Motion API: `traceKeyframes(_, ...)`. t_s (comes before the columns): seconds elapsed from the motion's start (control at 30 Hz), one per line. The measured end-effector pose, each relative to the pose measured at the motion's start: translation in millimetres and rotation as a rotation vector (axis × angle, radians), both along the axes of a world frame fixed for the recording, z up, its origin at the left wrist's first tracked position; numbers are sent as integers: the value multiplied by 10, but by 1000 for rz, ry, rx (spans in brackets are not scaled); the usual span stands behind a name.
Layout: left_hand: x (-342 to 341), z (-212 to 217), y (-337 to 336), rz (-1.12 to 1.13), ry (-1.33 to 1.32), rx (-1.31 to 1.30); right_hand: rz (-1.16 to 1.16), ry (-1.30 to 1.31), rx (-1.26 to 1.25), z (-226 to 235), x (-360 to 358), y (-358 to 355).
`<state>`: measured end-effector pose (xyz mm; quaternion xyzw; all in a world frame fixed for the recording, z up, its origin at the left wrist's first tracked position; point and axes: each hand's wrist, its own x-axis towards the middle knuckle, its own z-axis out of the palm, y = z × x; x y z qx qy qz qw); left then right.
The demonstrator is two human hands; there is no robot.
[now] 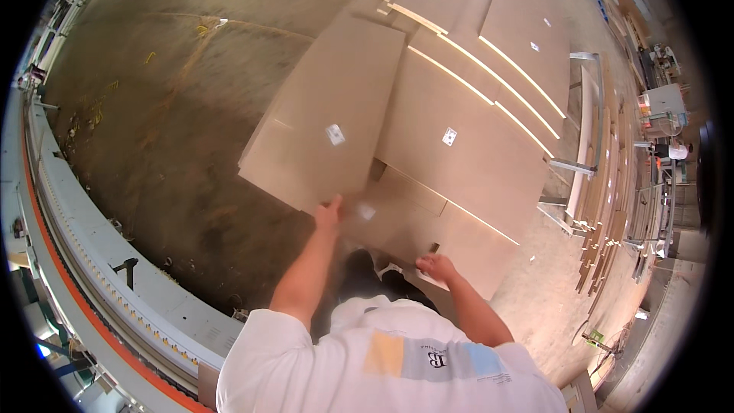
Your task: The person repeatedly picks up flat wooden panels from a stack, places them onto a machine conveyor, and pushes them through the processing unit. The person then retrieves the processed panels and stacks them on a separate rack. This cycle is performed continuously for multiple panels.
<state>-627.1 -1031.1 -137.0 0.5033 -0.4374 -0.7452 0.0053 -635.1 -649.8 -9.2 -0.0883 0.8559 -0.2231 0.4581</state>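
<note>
Between my hands is a motion-blurred brown board (394, 222) with a smeared white label near its left end. My left hand (329, 213) is closed on its left end, beside the near corner of a stack of large brown boards (321, 99) with a white label on top. Curled at the board's near right edge is my right hand (434, 266), its fingers partly hidden. Another large brown board (459, 99) lies to the right of the stack, also labelled. A pale-edged board (478, 248) lies under and beyond the right hand.
More brown boards (527, 46) with pale edges extend toward the far side. A long machine with an orange strip (99, 325) runs along the left. Metal racks and long strips (604, 176) stand at the right, where a distant person (677, 151) shows.
</note>
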Motion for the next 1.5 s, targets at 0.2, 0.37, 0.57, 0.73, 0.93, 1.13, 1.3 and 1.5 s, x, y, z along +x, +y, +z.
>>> traceKeyframes(0.2, 836, 586, 1038, -44, 2, 458, -179, 55, -256, -784, -496, -672)
traceKeyframes(0.37, 1147, 1222, 1351, -298, -11, 604, -256, -35, -253, -436, -628, -1021)
traceKeyframes(0.57, 926, 1645, 1120, -1005, 104, 507, -579, 177, -202, 19, -669, -552)
traceKeyframes(0.73, -25, 1872, 604, -660, 222, 91, -438, 447, -173, 1306, -701, -813)
traceKeyframes(0.93, -1142, 2330, 260, -173, 368, 26, -38, 951, -51, 1508, -400, -987)
traceKeyframes(1.13, -1156, 1586, 250, -264, 240, -129, 226, 1012, -37, 1629, -178, -679)
traceKeyframes(1.3, -288, 1566, 743, 18, 95, 144, 221, 982, -134, 1604, 47, -114)
traceKeyframes(1.5, 1204, 1696, 1676, 496, 173, 396, 229, 877, -304, 1249, 7, 922)
